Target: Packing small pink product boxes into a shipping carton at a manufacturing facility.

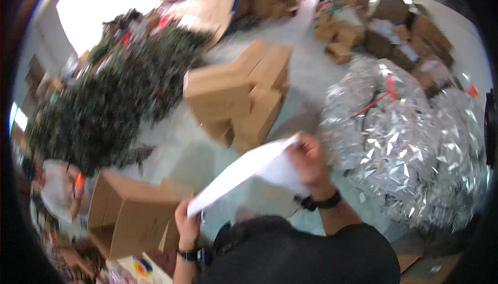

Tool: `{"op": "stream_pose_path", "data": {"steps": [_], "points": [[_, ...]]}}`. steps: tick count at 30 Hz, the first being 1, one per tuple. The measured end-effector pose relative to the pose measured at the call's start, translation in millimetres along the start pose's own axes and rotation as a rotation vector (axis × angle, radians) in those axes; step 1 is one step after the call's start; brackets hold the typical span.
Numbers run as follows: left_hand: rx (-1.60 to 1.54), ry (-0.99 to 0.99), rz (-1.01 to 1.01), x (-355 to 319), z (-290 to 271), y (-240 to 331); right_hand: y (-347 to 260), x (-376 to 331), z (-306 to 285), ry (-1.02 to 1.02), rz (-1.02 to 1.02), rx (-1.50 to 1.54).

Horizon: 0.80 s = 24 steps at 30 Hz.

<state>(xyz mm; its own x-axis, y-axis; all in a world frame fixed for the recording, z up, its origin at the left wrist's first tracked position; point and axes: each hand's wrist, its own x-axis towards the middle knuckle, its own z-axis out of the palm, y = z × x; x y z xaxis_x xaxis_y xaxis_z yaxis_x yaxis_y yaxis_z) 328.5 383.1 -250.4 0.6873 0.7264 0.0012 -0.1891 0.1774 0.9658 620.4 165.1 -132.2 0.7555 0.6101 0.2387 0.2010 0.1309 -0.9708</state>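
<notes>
open floor point(306, 76) ahead, hemmed by stacked boxes point(238, 94) and foil heap point(410, 144).

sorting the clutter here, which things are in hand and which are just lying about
In hand: white bag, held by left hand and right hand.

Lying about: green tree, stacked boxes, open box, silver foil heap, far boxes.
</notes>
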Motion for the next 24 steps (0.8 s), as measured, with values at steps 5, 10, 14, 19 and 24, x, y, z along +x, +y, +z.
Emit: {"op": "stream_pose_path", "data": {"steps": [5, 10, 14, 19, 24], "points": [[0.086, 0.158, 0.071, 27, 15, 14, 16, 8, -8, 0.154, 0.126, 0.094], [-0.037, 0.283, 0.035, 26, 7, 19, 24, 10, 4, 0.091, 0.315, 0.257], [-0.151, 0.205, -0.039, 14, -35, -28, 46, 7, 12, 0.077, 0.376, 0.297], [0.152, -0.155, -0.568, -14, -44, -37, 86, 3, -3, 0.094, 0.428, 0.243], [-0.160, -0.049, -0.622, -38, -43, -56, 102, 4, -7, 0.040, 0.478, 0.171]]}}
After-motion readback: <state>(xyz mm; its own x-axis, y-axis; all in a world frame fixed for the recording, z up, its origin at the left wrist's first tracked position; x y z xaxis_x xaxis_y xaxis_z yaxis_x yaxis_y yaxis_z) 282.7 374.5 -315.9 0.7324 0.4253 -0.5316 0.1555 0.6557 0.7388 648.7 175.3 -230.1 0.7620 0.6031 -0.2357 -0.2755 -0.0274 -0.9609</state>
